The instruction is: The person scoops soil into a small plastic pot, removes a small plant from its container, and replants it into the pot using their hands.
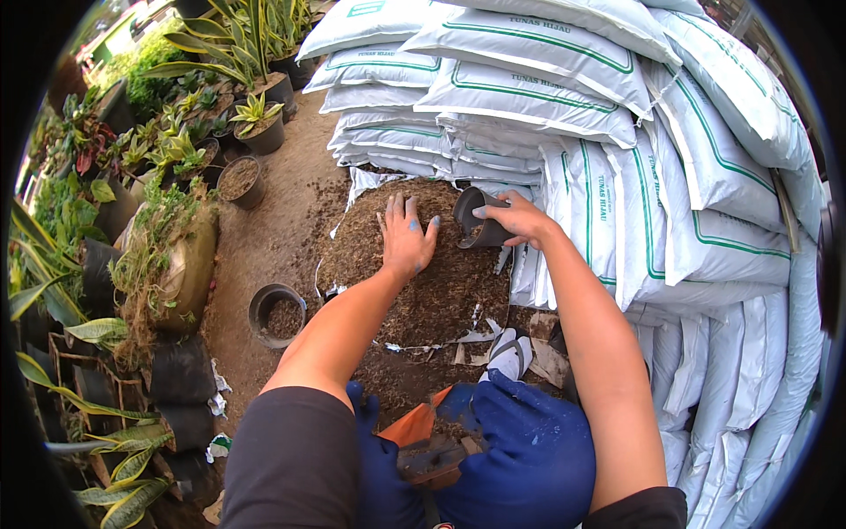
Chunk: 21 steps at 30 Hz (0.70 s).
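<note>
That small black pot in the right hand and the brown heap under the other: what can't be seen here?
Head view only:
- Inside of the black pot: turned away, partly covered by the right hand.
- Left hand: palm pressed into the soil heap, hidden.
- Orange thing near the knees: cut by legs.
- White sacks: lower ones run off the edge.

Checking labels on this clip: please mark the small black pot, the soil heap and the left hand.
small black pot (480,222), head view, on its dark outer wall beside the right hand's fingers.
soil heap (441,291), head view, on its brown middle.
left hand (407,240), head view, on its back, flat on the soil.
</note>
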Tool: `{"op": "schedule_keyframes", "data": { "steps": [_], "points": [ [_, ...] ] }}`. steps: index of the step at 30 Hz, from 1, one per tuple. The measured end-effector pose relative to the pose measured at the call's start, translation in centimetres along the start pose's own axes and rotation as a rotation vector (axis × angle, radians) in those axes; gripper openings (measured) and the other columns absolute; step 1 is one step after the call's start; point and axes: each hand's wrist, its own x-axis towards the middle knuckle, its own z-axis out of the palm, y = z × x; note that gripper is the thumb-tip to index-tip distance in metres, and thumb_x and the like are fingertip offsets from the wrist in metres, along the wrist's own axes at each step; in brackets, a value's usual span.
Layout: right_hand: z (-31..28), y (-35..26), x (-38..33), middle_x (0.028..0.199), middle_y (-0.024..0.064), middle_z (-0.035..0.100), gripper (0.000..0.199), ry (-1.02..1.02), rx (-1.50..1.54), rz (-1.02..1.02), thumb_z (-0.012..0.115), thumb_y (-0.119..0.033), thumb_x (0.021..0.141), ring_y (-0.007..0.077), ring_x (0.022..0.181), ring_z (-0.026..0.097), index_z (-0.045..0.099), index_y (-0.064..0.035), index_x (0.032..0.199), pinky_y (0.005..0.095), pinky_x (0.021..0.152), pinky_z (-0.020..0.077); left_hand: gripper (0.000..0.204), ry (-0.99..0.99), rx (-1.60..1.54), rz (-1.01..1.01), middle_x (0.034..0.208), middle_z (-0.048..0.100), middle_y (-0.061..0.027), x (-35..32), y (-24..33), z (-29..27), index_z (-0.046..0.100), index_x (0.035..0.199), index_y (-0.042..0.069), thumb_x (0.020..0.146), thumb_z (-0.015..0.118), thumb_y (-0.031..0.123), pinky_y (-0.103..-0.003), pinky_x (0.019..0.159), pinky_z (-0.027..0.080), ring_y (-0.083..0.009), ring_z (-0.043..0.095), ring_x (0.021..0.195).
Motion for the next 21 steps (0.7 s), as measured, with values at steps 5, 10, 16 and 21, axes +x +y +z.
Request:
{"op": "schedule_keyframes", "data": {
  "steps": [5,10,16,21],
  "points": [
    [0.3,-0.1,-0.5,0.146,0.0213,0.049,0.102,-0.029,0.044,-0.035,0.085,-0.045,0.077,0.0319,0.128,0.057,0.033,-0.0002,0.152,0.0525,0.101,0.0536,0.058,-0.046,-0.138,0.100,0.159,0.033,-0.0251,0.5,1.8,0.8,0.041,0.148,0.002,0.103,0.055,0.035,-0.052,0.125,0.018,-0.0396,0.023,0.153],
    [-0.1,0.3,-0.6,0.145,0.0227,0.049,0.096,-0.076,0.066,-0.042,0.081,-0.044,0.081,0.0332,0.127,0.057,0.034,0.0023,0.150,0.0511,0.099,0.0562,0.051,-0.217,-0.492,0.144,0.157,0.035,-0.0277,1.6,4.2,2.0,0.037,0.148,0.000,0.106,0.048,0.026,-0.047,0.123,0.024,-0.0418,0.028,0.151],
    [0.3,0.2,-0.5,0.143,0.0229,0.051,0.082,-0.043,0.085,-0.046,0.078,-0.037,0.083,0.0352,0.128,0.056,0.043,0.0072,0.142,0.0509,0.097,0.0580,0.047,-0.262,-0.971,0.076,0.152,0.044,-0.0253,3.3,3.6,3.0,0.038,0.148,-0.002,0.107,0.041,0.019,-0.043,0.117,0.031,-0.0353,0.042,0.142],
    [-0.1,0.3,-0.4,0.146,0.0235,0.049,0.078,-0.046,0.082,-0.032,0.077,-0.034,0.081,0.0361,0.130,0.055,0.047,0.0083,0.139,0.0522,0.096,0.0579,0.038,-0.370,-0.885,0.101,0.126,0.067,-0.0197,4.3,1.8,0.8,0.062,0.126,-0.004,0.109,0.040,0.022,-0.042,0.112,0.036,-0.0317,0.060,0.124]
  ]
}}
